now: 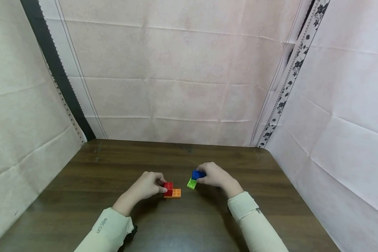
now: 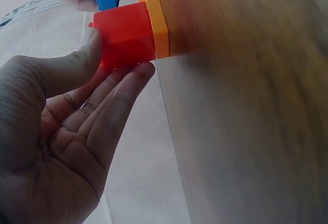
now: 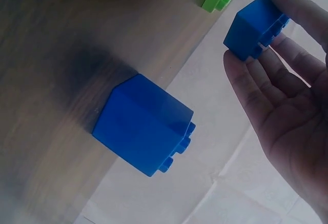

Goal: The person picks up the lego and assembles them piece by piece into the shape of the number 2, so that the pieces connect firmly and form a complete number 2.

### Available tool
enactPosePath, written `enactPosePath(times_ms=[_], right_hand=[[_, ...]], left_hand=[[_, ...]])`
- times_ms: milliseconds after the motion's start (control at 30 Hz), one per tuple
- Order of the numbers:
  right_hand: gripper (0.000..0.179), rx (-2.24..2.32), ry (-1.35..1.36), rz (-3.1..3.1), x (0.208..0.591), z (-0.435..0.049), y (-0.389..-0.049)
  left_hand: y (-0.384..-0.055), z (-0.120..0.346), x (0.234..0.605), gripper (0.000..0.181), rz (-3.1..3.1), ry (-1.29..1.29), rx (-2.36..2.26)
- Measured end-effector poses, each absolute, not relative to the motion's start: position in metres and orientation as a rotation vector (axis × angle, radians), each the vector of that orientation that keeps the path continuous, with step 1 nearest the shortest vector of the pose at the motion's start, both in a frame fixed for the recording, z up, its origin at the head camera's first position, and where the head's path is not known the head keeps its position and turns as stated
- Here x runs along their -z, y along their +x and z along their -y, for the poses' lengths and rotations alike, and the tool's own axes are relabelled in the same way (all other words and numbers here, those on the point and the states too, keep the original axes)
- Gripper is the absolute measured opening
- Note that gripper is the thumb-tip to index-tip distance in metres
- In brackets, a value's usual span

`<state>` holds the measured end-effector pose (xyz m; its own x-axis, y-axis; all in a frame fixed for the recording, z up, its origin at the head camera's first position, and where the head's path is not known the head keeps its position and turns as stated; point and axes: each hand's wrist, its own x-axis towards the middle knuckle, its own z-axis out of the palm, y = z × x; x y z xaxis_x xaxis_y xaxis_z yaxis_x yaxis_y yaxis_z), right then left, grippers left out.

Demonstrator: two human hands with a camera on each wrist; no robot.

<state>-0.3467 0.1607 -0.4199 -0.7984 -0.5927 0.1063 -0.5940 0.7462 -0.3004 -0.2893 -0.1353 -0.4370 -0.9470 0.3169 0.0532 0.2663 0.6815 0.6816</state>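
Observation:
My left hand pinches a red toy brick between thumb and fingers. The red brick sits on the left end of a flat orange brick, which lies on the table. My right hand pinches a blue brick along its edges, held off the table with its studs turned towards the palm. A lime green brick lies just in front of the held blue one, apart from it in the right wrist view. A second blue brick stands on the table near that hand; I cannot make it out in the head view.
The dark wooden table is bounded by pale cloth walls at the left, back and right. Both forearms, in light sleeves, reach in from the front edge.

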Motion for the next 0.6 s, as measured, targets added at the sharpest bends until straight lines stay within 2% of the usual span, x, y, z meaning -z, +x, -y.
enactPosePath(times_ms=[600], right_hand=[[0.034,-0.512,1.053,2.943,0.414,-0.147,-0.336]], left_hand=[[-0.29,0.137,0.439,0.014,-2.82,0.501,-1.123]])
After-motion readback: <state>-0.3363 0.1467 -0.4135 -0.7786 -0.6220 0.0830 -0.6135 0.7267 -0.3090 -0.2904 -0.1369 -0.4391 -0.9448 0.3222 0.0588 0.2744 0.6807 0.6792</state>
